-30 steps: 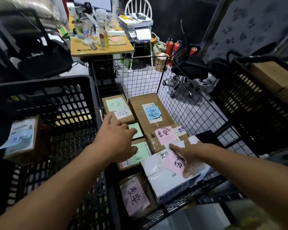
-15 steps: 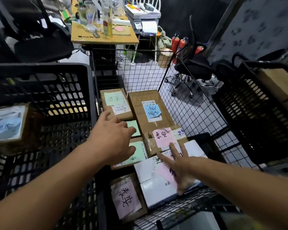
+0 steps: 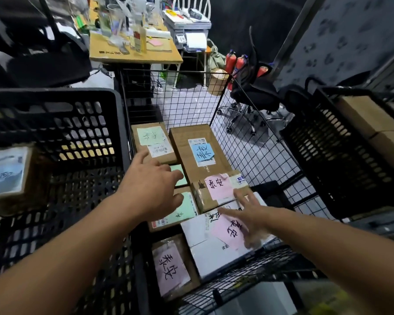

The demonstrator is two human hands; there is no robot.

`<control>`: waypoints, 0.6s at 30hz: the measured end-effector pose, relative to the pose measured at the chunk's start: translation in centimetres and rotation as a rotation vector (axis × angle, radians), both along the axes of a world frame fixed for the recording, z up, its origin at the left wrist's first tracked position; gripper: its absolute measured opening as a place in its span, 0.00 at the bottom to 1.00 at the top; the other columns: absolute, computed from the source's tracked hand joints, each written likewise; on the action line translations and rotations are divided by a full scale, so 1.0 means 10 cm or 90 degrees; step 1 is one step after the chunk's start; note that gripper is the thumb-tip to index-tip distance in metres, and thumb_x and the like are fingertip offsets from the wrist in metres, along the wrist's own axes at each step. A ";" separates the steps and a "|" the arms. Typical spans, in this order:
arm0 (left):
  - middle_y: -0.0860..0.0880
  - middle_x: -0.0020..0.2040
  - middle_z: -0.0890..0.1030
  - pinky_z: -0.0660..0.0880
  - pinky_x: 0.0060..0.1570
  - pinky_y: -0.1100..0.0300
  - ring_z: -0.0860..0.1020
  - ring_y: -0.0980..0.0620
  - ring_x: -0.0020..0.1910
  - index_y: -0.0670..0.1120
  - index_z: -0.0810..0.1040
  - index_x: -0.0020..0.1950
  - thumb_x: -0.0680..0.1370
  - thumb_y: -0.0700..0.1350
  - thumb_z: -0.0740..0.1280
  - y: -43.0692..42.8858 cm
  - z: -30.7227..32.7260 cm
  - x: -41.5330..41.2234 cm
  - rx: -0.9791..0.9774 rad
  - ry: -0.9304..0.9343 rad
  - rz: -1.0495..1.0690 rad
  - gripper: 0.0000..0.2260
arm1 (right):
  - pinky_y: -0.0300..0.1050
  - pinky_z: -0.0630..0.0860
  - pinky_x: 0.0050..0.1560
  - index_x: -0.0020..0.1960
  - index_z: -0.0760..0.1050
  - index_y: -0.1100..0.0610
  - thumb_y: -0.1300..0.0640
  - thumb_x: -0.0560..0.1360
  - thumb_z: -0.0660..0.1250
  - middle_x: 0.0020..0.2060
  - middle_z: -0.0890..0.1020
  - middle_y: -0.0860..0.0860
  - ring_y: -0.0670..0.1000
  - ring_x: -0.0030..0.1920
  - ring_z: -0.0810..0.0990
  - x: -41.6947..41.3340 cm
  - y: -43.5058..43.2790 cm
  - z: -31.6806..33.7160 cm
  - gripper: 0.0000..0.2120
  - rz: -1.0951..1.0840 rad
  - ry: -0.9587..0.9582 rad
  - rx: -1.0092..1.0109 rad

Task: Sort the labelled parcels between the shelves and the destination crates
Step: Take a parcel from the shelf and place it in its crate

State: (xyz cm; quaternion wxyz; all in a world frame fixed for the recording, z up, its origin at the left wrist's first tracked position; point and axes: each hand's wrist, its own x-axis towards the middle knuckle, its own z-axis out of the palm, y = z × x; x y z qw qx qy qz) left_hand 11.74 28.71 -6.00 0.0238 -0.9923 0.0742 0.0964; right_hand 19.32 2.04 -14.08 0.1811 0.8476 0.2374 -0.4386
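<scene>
- Near brown parcel [image 3: 188, 248], pink note [image 3: 171, 267]: handwritten "泰安", sideways.
- White box [image 3: 214, 258], pink slip [image 3: 231, 230]: "泰安", sideways.
- Taped parcel [image 3: 205, 200], pink sticker [image 3: 217, 185]: "安" legible; second character unclear.
- Blue note [image 3: 202, 153], green note [image 3: 150, 135]: handwriting illegible.

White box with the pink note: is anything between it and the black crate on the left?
Yes. The left hand and forearm lie across that path, above the green-note parcels, and the wall of the black crate rises higher than the white box.
</scene>
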 end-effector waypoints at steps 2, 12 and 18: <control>0.56 0.64 0.77 0.46 0.76 0.43 0.70 0.52 0.69 0.59 0.69 0.70 0.78 0.65 0.54 0.00 0.01 0.00 0.001 0.008 0.000 0.23 | 0.77 0.51 0.73 0.78 0.33 0.31 0.53 0.70 0.80 0.75 0.23 0.57 0.66 0.74 0.24 0.01 0.02 -0.07 0.61 0.012 -0.006 -0.022; 0.55 0.63 0.79 0.46 0.76 0.41 0.71 0.51 0.68 0.59 0.71 0.69 0.78 0.63 0.54 -0.01 0.00 0.02 0.001 0.007 -0.006 0.22 | 0.75 0.56 0.74 0.74 0.29 0.28 0.66 0.78 0.69 0.73 0.20 0.56 0.65 0.70 0.20 -0.04 -0.04 -0.34 0.56 0.009 -0.046 -0.050; 0.55 0.69 0.75 0.47 0.75 0.42 0.70 0.50 0.69 0.59 0.69 0.71 0.78 0.63 0.55 0.03 -0.02 0.00 -0.006 -0.028 -0.022 0.23 | 0.68 0.58 0.76 0.80 0.38 0.32 0.59 0.75 0.75 0.79 0.30 0.58 0.66 0.80 0.37 -0.10 0.09 -0.02 0.54 0.011 -0.052 -0.033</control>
